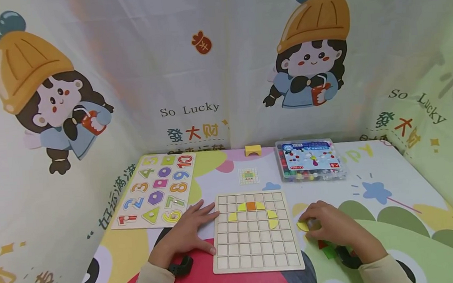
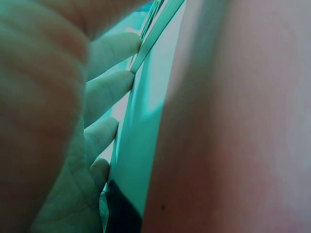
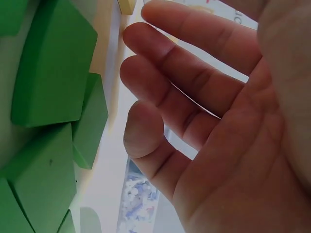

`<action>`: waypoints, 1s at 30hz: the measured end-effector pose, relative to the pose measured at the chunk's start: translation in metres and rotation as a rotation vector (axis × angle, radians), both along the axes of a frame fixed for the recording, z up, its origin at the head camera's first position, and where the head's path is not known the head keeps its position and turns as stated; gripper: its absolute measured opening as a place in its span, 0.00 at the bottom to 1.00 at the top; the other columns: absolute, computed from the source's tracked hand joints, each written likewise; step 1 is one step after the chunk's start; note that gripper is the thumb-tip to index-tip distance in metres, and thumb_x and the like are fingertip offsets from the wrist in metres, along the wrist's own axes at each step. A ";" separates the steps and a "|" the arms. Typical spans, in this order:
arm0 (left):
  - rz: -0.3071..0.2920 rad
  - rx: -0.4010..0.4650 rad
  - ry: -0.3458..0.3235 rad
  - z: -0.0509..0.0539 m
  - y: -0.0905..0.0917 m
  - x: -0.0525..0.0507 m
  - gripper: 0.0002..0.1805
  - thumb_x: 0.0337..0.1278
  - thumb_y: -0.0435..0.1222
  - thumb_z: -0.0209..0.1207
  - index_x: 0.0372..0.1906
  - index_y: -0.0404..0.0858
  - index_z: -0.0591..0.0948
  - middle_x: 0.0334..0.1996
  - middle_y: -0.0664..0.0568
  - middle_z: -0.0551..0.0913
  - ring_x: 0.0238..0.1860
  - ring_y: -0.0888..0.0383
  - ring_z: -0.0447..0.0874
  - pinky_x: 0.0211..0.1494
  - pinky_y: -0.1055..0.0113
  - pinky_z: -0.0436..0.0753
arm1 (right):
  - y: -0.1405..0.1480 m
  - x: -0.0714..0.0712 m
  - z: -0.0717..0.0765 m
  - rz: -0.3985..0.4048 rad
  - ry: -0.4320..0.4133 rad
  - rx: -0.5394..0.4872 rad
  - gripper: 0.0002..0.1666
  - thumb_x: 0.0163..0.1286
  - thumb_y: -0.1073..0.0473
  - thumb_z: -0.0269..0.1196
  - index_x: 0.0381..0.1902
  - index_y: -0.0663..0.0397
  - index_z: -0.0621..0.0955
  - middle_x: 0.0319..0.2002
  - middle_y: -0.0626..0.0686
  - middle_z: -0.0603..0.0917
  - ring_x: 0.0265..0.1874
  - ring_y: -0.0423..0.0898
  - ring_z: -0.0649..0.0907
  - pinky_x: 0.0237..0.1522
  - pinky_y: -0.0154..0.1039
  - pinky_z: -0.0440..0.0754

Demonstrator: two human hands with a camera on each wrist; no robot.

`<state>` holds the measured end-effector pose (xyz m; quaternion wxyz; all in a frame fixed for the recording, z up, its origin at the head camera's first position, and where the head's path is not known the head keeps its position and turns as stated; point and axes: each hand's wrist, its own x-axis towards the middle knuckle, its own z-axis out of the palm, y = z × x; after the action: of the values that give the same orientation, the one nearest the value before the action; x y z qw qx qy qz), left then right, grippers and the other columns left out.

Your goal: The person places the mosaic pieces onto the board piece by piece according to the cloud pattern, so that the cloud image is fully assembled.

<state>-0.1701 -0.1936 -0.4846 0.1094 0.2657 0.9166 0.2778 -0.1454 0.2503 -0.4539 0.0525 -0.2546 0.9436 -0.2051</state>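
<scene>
A square wooden grid board [image 1: 257,246] lies in front of me. On its upper cells sit several yellow pieces [image 1: 273,223] and one orange square [image 1: 250,206], forming an arch. My left hand [image 1: 187,231] spreads its fingers along the board's left edge, thumb touching the lower part of that edge. Beyond the board's right side, my right hand [image 1: 332,224] pinches a small yellow piece [image 1: 302,226] with a curved edge; the right wrist view does not show this contact. Green pieces [image 3: 53,68] lie beneath the right hand, with a red one [image 1: 322,243] partly covered.
A number puzzle board [image 1: 155,190] lies at the back left. Behind the grid are a small pattern card [image 1: 248,176] and a yellow arch block [image 1: 253,150]. A clear plastic box [image 1: 311,161] stands at the back right. Printed curtains [image 1: 220,70] enclose the table.
</scene>
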 end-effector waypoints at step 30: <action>-0.009 0.004 0.007 0.002 0.001 0.001 0.56 0.38 0.61 0.82 0.77 0.50 0.74 0.83 0.52 0.64 0.87 0.37 0.45 0.83 0.30 0.55 | 0.002 -0.002 -0.010 -0.023 -0.035 -0.134 0.13 0.59 0.60 0.75 0.43 0.43 0.90 0.36 0.37 0.82 0.34 0.31 0.76 0.37 0.32 0.80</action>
<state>-0.1689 -0.1923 -0.4825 0.1069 0.2710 0.9153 0.2780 -0.1476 0.2527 -0.4638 0.0497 -0.2432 0.9294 -0.2731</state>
